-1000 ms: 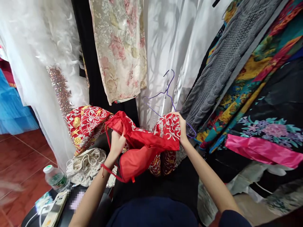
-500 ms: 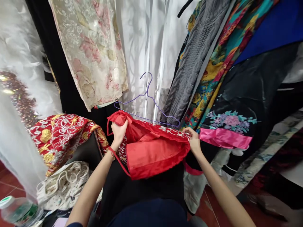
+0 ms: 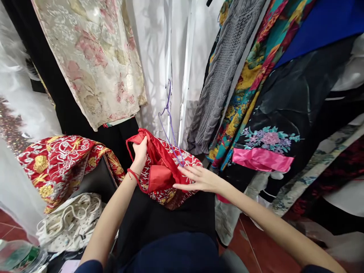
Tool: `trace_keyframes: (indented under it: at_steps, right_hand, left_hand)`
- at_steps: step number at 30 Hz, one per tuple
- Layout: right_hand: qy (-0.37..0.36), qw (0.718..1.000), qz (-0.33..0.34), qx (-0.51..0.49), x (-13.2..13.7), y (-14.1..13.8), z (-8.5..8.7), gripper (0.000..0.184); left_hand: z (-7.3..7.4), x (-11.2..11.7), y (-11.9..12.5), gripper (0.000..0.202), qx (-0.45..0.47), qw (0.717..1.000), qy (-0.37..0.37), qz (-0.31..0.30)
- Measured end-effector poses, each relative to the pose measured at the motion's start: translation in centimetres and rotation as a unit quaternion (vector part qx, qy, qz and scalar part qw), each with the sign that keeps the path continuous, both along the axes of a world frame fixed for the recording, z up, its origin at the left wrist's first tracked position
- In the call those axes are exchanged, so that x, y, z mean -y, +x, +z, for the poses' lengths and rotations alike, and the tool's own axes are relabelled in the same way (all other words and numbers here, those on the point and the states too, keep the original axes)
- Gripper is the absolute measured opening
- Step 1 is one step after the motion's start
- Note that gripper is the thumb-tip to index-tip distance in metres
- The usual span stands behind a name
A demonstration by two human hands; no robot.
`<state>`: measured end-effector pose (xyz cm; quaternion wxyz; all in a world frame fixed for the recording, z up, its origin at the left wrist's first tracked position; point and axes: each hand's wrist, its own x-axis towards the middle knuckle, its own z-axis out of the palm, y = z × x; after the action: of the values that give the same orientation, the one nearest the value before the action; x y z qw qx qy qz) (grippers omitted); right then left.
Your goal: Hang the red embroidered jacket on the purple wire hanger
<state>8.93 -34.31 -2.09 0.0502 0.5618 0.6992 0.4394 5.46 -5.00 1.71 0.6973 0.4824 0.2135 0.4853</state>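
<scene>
A red embroidered garment [image 3: 160,178] with a shiny red lining and thin red ties lies bunched over my lap. My left hand [image 3: 140,153] is closed on its gathered upper edge. Fingers spread, my right hand [image 3: 202,179] rests against the garment's right side, with no grip on it that I can see. A purple wire hanger [image 3: 168,104] stands almost edge-on behind the garment, its lower end close to my right fingertips. Whether those fingers touch the hanger I cannot tell.
Another red and gold embroidered garment [image 3: 68,163] drapes over a dark chair back at left, above a cream dotted cloth [image 3: 71,220]. A plastic bottle [image 3: 21,256] is at lower left. Floral fabric [image 3: 93,64], a grey knit [image 3: 224,76] and black clothing with pink trim [image 3: 263,159] hang around.
My right hand has let go of the garment's right end and moved left, its fingers now spread. The garment has folded in narrower. The hanger has turned from broadside to nearly edge-on.
</scene>
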Motion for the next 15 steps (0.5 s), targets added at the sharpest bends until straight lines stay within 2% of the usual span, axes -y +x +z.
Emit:
trace_keyframes:
  at_steps: [4,8,12,15]
  right_hand:
    - [-0.065,0.991,0.084,0.080,-1.8,-1.5,-0.6,0.029]
    - [-0.128,0.985,0.077,0.086,-2.7,-2.0,-0.9,0.019]
    - [-0.250,0.968,0.008,-0.030,-1.9,-2.2,1.4,0.014]
    - [-0.249,0.956,-0.081,-0.130,-0.4,-1.6,4.2,0.025]
  left_hand:
    - [-0.1,-0.3,0.4,0.022,-0.007,1.000,0.018,0.002]
    - [-0.5,-0.6,0.6,0.023,-0.014,0.999,0.038,-0.013]
    - [-0.7,-1.3,0.8,0.021,-0.025,0.998,0.047,-0.046]
    - [-0.5,-2.4,1.1,0.022,-0.041,0.995,0.035,-0.079]
